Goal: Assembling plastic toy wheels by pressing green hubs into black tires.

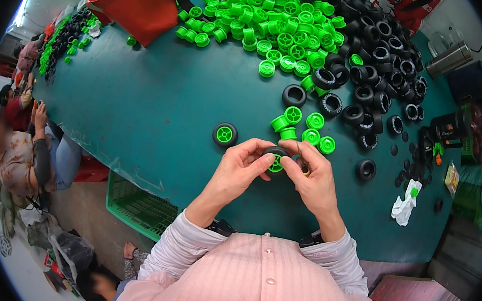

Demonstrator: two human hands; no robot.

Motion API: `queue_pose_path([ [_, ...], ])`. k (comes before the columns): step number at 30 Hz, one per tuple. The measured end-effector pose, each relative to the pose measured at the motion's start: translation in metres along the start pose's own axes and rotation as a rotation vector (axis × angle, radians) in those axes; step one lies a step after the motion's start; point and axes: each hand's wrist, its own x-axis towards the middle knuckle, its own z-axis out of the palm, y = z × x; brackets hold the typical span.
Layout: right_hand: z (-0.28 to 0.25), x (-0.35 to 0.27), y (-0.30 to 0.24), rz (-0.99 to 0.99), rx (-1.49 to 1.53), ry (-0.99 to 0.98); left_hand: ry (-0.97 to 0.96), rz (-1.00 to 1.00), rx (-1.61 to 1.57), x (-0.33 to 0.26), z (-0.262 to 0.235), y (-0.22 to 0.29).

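Note:
Between my left hand (241,166) and my right hand (314,174) is a toy wheel (276,164), a black tyre around a green rim. Both thumbs press on its near side and the fingers wrap its edges. Within my right hand shows part of a small thin tool (306,170), mostly hidden by the fingers. Left of the hands, a fitted toy wheel (225,134) lies flat on the table. Just beyond them sit several loose green rims (314,121) and a black tyre (294,95).
On the green table (159,103), a big heap of green rims (286,25) adjoins a heap of black tyres (383,65). A red bag (134,5) stands at the far left. At right are a crumpled white glove (406,204) and a metal flask (449,60). A green crate (139,204) sits below the table's left edge; people sit farther left.

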Motion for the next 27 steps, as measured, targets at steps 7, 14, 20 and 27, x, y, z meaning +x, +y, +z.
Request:
queue_pose_path([
  [7, -0.002, -0.004, 0.009, 0.064, 0.068, -0.009, 0.071, 0.044, -0.106, 0.000, 0.006, -0.001],
  [14, 0.002, -0.003, 0.000, 0.075, 0.181, 0.067, 0.114, 0.058, -0.151, -0.001, 0.002, 0.000],
  [20, -0.004, -0.003, 0.002, 0.174, 0.172, 0.028, 0.073, 0.049, -0.139, -0.001, 0.005, 0.004],
  [27, -0.001, -0.003, -0.001, 0.170, 0.180, 0.038, 0.092, 0.038, -0.169, -0.002, 0.004, 0.000],
])
